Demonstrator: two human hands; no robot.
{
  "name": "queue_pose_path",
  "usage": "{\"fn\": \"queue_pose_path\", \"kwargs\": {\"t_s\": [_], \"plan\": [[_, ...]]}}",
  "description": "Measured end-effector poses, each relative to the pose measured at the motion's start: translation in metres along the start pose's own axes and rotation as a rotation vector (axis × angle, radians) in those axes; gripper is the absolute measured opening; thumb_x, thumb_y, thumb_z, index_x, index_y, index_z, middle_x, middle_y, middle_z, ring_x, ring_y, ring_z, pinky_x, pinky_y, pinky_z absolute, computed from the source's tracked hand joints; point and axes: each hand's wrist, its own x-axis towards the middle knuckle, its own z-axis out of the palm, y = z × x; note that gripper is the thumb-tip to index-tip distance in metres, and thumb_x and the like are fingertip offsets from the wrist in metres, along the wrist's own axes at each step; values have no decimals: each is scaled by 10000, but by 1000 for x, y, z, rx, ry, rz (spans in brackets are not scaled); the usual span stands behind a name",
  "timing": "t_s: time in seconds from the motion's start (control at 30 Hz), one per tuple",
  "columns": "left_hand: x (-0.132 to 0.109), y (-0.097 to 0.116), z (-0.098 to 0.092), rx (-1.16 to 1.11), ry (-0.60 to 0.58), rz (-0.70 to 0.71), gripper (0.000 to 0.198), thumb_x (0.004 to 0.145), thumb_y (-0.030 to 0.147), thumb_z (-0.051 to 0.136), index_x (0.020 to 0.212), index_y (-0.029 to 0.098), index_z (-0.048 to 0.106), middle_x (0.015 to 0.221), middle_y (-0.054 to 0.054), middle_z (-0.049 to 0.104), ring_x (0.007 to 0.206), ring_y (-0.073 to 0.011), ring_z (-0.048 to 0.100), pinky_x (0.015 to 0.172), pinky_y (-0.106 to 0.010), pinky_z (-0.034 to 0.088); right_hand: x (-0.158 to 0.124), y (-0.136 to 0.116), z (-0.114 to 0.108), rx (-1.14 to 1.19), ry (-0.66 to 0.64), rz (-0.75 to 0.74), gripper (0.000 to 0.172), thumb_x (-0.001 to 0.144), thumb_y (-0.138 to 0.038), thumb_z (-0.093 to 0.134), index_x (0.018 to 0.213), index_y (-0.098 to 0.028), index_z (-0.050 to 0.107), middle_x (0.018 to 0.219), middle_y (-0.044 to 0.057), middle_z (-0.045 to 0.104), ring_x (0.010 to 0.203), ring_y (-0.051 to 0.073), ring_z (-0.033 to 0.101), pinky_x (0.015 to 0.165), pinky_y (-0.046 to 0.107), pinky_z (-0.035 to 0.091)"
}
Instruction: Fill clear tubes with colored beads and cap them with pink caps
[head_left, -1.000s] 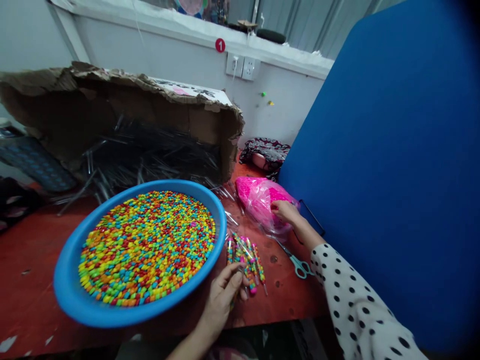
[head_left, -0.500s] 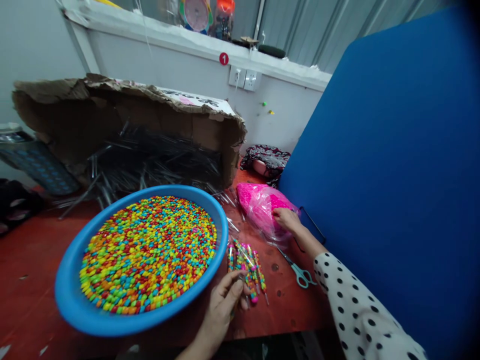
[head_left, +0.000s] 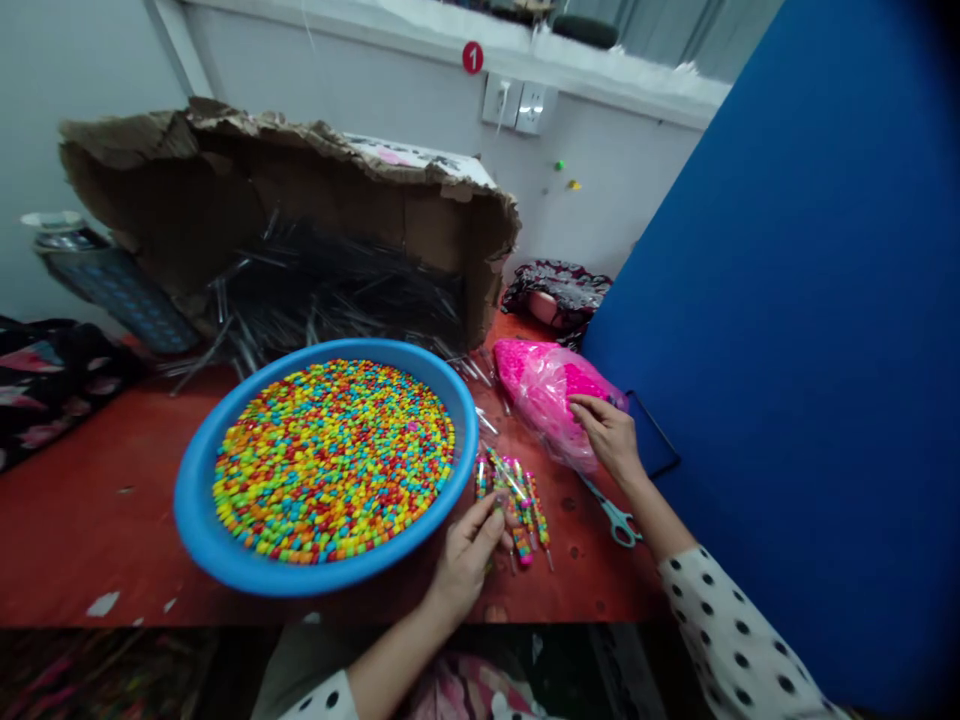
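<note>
My left hand (head_left: 469, 555) is closed around a clear plastic tube (head_left: 500, 503); only its tip and a bit of colour below the fingers show. Beside it on the table lie several clear tubes filled with colourful beads or candies (head_left: 536, 510), some with pink ends. My right hand (head_left: 609, 430) is at the near side of a clear bag of small bright pink pieces (head_left: 540, 375). Its thumb and fingertips are pinched together, and whatever is between them is too small to make out. To the left stands a blue basin (head_left: 196, 535) full of multicoloured small pieces (head_left: 337, 460).
Light blue scissors (head_left: 621, 525) lie right of the filled tubes. Behind the basin, a torn cardboard box (head_left: 491, 270) holds many clear tubes (head_left: 360, 290). A blue panel (head_left: 787, 330) closes off the right. At left are a bottle (head_left: 127, 285) and a flowered bag (head_left: 60, 385).
My right hand has drawn back slightly from the pink bag, its fingertips now pinched. The left hand keeps its hold on the tube. The view has tilted downward, showing the table's front edge.
</note>
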Motion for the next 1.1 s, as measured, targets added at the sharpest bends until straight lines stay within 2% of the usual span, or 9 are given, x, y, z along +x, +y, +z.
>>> {"fn": "queue_pose_path", "kwargs": {"t_s": [0.03, 0.1, 0.17, 0.2, 0.33, 0.53, 0.77, 0.97, 1.1], "plan": [[1, -1, -1, 2, 0, 7, 506, 746, 468, 616, 1109, 116, 618, 757, -50, 635, 596, -108, 524, 540, -218, 397, -15, -12, 2, 123, -44, 44, 296, 787, -371, 571, 956, -158, 688, 807, 60, 702, 660, 171, 625, 632, 297, 499], [4, -5, -2, 2, -11, 25, 468, 758, 458, 604, 1082, 121, 632, 783, -55, 641, 621, -111, 536, 570, -221, 408, -47, -36, 9, 284, -235, 98, 266, 765, -365, 620, 935, -178, 704, 743, 39, 697, 625, 161, 620, 590, 279, 501], [5, -10, -3, 19, -21, 35, 441, 768, 450, 595, 1059, 121, 640, 762, -49, 639, 612, -110, 537, 582, -225, 414, -74, -55, 17, 396, -377, 121, 219, 752, -343, 649, 900, -196, 717, 782, 36, 705, 676, 164, 636, 611, 270, 509], [5, -12, -4, 34, -23, 33, 444, 770, 452, 591, 1057, 116, 639, 722, -42, 632, 596, -110, 535, 579, -228, 414, -84, -61, 20, 428, -405, 123, 202, 754, -332, 652, 894, -202, 719, 799, 37, 707, 701, 166, 641, 626, 269, 512], [4, -17, -4, 55, -23, 14, 487, 751, 479, 600, 1043, 90, 623, 630, -25, 599, 558, -123, 540, 559, -245, 430, -101, -72, 29, 418, -382, 65, 159, 775, -294, 639, 884, -215, 723, 826, 43, 707, 770, 175, 644, 694, 285, 511], [4, -22, -7, 81, -75, 34, 413, 776, 479, 565, 944, 108, 632, 607, -6, 572, 465, -88, 486, 478, -223, 387, -97, -70, 26, 367, -424, -47, 146, 799, -275, 625, 893, -219, 722, 821, 45, 711, 778, 173, 641, 711, 289, 501], [4, -24, -8, 49, -64, 13, 355, 779, 465, 562, 800, 117, 629, 634, -12, 572, 431, -63, 441, 433, -210, 338, -99, -70, 28, 333, -455, -209, 158, 835, -217, 585, 937, -222, 706, 831, 44, 701, 769, 152, 645, 702, 268, 509], [4, -26, -6, -58, -8, -25, 322, 766, 441, 582, 814, 124, 619, 627, 7, 555, 418, -53, 431, 396, -190, 295, -111, -63, 36, 295, -344, -317, 242, 829, -166, 577, 1048, -226, 662, 917, 62, 682, 845, 161, 642, 735, 282, 522], [7, -29, -7, -80, -3, -39, 322, 762, 442, 586, 789, 122, 618, 637, 5, 555, 412, -47, 431, 385, -185, 284, -114, -61, 40, 284, -283, -359, 256, 812, -152, 596, 1047, -231, 660, 927, 62, 682, 858, 168, 645, 760, 291, 523]]}}
